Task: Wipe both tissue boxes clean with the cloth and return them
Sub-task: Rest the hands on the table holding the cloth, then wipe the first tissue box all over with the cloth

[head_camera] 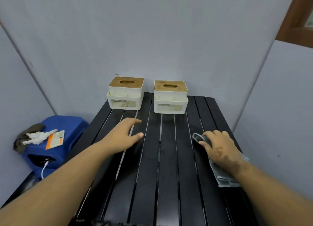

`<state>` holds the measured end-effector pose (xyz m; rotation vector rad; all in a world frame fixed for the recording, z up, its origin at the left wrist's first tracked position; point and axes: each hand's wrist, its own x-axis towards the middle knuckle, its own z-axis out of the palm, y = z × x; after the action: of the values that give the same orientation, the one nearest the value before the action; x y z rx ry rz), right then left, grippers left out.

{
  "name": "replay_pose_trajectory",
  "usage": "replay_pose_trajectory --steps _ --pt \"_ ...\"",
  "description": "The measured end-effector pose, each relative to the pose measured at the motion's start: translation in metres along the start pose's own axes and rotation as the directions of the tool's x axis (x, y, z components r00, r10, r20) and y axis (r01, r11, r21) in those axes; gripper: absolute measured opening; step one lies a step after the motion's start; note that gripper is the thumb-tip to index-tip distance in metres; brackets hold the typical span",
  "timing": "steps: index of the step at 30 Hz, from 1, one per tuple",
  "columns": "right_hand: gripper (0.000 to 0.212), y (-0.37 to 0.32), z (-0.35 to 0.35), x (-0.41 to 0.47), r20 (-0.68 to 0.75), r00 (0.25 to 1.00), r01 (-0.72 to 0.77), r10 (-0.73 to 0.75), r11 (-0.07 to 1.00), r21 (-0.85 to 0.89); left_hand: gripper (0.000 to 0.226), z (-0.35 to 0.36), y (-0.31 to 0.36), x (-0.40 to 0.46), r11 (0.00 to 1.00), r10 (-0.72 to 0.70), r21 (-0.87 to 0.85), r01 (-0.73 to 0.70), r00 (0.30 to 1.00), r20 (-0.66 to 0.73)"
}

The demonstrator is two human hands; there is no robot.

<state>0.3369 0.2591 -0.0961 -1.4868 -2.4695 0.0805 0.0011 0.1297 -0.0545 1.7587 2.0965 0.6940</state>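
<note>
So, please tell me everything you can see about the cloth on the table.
The cloth is grey, looks like soft woven fabric, and is folded into a long narrow strip with layered edges showing at its near end. It lies flat on the right side of the black slatted table, running from near to far. The right hand rests on its far part, fingers curled over it, hiding the middle. Nothing else touches it.
</note>
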Motion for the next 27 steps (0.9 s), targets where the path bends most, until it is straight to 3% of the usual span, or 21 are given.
replay_pose_trajectory --steps 4,8,13,16,18,21,23,27 --pt "0.025 0.002 -0.008 0.053 -0.146 0.987 -0.025 0.072 0.953 0.300 0.055 0.008 0.010 0.056 0.997 -0.020 -0.076 0.015 0.998 -0.061" --pt "0.025 -0.005 -0.025 0.112 -0.270 0.957 0.050 0.107 0.856 0.514 0.064 0.016 0.026 0.111 0.994 0.011 -0.107 -0.026 0.991 -0.134" --pt "0.022 -0.019 -0.030 0.179 -0.346 0.933 0.135 0.094 0.802 0.581 0.079 0.024 0.031 0.161 0.993 0.052 -0.092 -0.070 0.980 -0.194" --pt "0.037 -0.023 -0.016 0.192 -0.166 0.986 0.098 0.008 0.777 0.622 0.071 0.033 0.025 0.174 0.992 0.050 -0.103 -0.074 0.975 -0.218" --pt "0.068 -0.022 0.000 0.189 -0.025 0.998 0.057 -0.054 0.739 0.671 0.068 0.037 0.020 0.176 0.986 0.053 -0.142 -0.089 0.970 -0.237" --pt "0.113 -0.015 0.023 0.191 -0.013 0.996 0.074 -0.085 0.766 0.639 0.070 0.045 0.014 0.178 0.972 0.052 -0.209 -0.105 0.968 -0.246" --pt "0.119 -0.014 0.028 0.196 -0.042 0.998 0.068 -0.053 0.770 0.635 0.070 0.047 0.013 0.180 0.962 0.031 -0.256 -0.096 0.968 -0.248" --pt "0.108 -0.019 0.027 0.200 -0.102 0.994 0.097 -0.041 0.762 0.640 0.069 0.049 0.016 0.182 0.954 -0.014 -0.293 -0.062 0.968 -0.251"
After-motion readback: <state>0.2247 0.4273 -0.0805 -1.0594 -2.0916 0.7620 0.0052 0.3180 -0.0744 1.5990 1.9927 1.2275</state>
